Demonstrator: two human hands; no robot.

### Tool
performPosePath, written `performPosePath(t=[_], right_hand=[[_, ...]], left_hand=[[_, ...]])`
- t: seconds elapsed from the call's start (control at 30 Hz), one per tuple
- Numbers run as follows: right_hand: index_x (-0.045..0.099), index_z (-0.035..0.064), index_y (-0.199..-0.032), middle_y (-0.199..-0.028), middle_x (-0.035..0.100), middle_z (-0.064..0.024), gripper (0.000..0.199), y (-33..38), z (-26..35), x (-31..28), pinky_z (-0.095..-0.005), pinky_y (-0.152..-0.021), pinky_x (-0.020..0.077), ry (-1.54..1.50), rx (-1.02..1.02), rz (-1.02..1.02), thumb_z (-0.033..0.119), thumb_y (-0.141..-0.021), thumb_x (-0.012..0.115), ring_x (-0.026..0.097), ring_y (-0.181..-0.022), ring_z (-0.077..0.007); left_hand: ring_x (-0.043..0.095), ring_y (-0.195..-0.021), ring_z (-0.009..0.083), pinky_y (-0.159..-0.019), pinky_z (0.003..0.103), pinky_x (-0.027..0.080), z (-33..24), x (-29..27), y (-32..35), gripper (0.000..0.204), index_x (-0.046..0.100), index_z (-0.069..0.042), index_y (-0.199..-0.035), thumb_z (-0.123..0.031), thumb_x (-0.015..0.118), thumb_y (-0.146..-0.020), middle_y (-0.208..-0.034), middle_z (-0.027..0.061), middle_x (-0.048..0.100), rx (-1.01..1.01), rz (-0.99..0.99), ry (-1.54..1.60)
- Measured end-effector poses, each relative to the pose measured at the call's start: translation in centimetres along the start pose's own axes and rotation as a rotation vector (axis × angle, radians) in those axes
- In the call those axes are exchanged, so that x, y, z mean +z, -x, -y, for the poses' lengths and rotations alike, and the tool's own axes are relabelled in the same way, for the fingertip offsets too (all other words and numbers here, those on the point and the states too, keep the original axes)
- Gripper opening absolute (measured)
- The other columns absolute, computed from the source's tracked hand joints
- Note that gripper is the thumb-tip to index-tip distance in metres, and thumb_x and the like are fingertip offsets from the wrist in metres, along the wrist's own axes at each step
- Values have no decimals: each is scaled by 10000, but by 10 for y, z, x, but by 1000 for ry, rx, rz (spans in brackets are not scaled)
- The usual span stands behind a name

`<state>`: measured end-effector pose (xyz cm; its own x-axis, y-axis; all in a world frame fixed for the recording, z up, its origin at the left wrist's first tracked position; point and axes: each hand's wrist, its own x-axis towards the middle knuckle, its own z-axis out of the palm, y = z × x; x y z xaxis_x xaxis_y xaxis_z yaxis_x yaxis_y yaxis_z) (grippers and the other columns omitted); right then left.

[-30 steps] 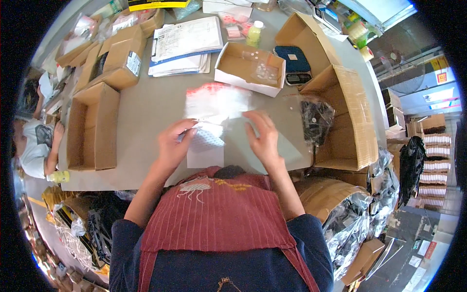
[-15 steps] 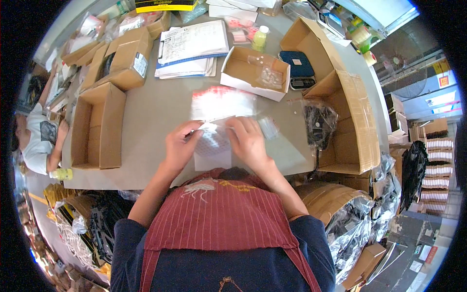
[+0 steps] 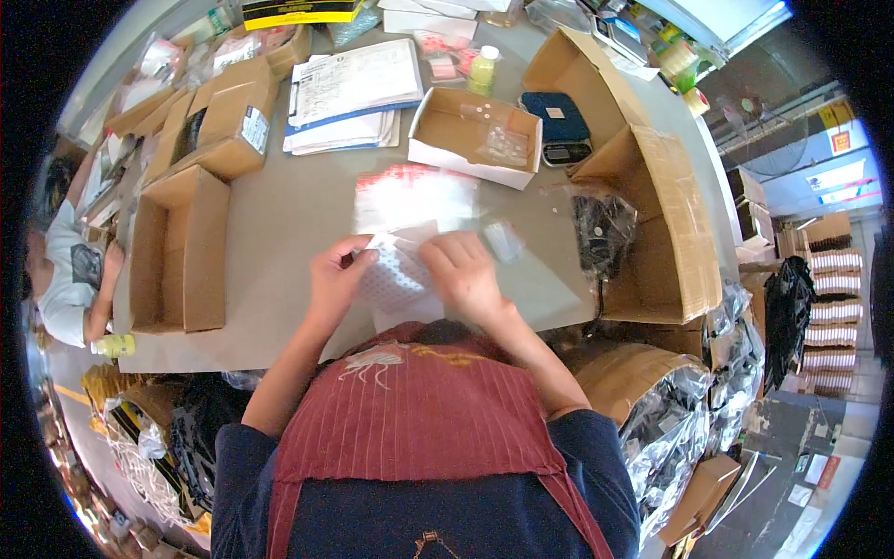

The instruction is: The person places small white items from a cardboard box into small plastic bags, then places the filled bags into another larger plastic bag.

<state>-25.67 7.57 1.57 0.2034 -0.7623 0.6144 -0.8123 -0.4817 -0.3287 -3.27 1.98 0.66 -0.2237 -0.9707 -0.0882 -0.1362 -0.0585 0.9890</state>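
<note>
Near the front edge of the grey table [image 3: 279,233] we hold a small clear bag [image 3: 396,272] with a dotted white sheet inside, just above the tabletop and close to our red striped apron [image 3: 419,410]. Our left hand [image 3: 333,279] pinches the bag's left edge, fingers closed on it. Our right hand [image 3: 466,275] covers the bag's right side with fingers curled over it, pressed onto the plastic; the fingertips themselves are hidden, so we cannot tell exactly how they clamp. Under the bag lies a white paper [image 3: 410,312], touching the table. Just beyond our hands sits a stack of clear bags with red printed strips [image 3: 414,196], and a small loose clear bag [image 3: 505,239] lies just right of the right hand. Farther back stands an open white-walled carton [image 3: 470,140] holding small packets, with a dark blue scale [image 3: 557,126] beside it. At left lies an open brown carton [image 3: 182,252]; at right a large brown carton [image 3: 666,242] with black parts [image 3: 603,233] beside it. Papers [image 3: 349,88] lie at the back.
</note>
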Motion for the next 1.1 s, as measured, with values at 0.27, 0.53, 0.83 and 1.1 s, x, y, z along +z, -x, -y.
performPosePath(t=[0.27,0.53,0.83,1.1], right_hand=[[678,39,-918,-877,693,-186,190,13,-147,-59,-480,-718,513,132,746,69,210,-847,637,664,-825,-376],[702,36,-934,-886,703,-173,212,50,-259,-89,-427,-745,517,324,736,472,193,-795,675,670,-825,-360],[727,75,-904,-922,706,-170,163,26,-244,-75,-460,-764,528,473,774,706,159,-793,641,678,-867,-359],[728,115,-961,-965,715,-156,187,23,-233,-63,-469,-804,537,703,719,758,150,-804,633,681,-924,-361]], left_hand=[[539,-729,46,-659,217,442,22,-20,-6,187,716,8,-1021,-56,716,-846,-866,-16,668,-11,-26,93],[530,-695,39,-637,201,433,22,-17,-6,183,717,13,-1015,-30,714,-837,-831,-31,657,-31,-10,84],[531,-688,33,-624,200,432,16,-19,0,184,718,17,-1018,-34,709,-841,-816,-36,661,-30,2,92],[541,-700,42,-636,204,440,10,-21,5,222,713,12,-1058,-64,711,-849,-832,-22,669,-57,-40,61]])
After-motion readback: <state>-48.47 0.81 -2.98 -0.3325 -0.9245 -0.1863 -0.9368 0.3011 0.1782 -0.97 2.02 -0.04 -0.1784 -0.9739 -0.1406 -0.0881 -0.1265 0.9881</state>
